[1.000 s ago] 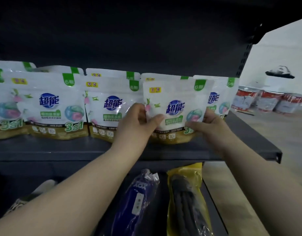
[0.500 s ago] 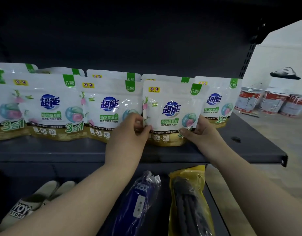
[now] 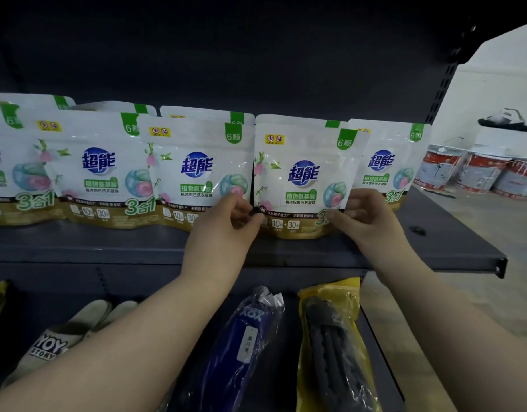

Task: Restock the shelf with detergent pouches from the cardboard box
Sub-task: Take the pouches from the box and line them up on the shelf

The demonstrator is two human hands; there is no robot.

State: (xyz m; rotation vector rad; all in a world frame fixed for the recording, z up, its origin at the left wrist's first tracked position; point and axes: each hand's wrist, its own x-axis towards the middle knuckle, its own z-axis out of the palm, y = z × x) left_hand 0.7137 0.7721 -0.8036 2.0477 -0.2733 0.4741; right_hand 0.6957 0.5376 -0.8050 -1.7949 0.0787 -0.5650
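A white and gold detergent pouch [image 3: 300,176] stands upright on the dark shelf [image 3: 375,251], in front of another pouch. My left hand [image 3: 226,224] pinches its lower left corner. My right hand [image 3: 366,215] pinches its lower right corner. Several identical pouches stand in a row to the left, among them one right beside it [image 3: 196,171] and another further left [image 3: 98,171]. One more pouch [image 3: 387,165] stands behind at the right. The cardboard box is out of view.
On the lower shelf lie a blue wrapped item [image 3: 244,346], a yellow wrapped item [image 3: 333,343] and pale slippers [image 3: 63,337]. Red and white paint cans [image 3: 476,171] stand on the floor at the right. The shelf's right end [image 3: 500,263] is bare.
The held pouch has come down from a raised position to stand on the shelf. Both hands slid from its sides to its lower corners.
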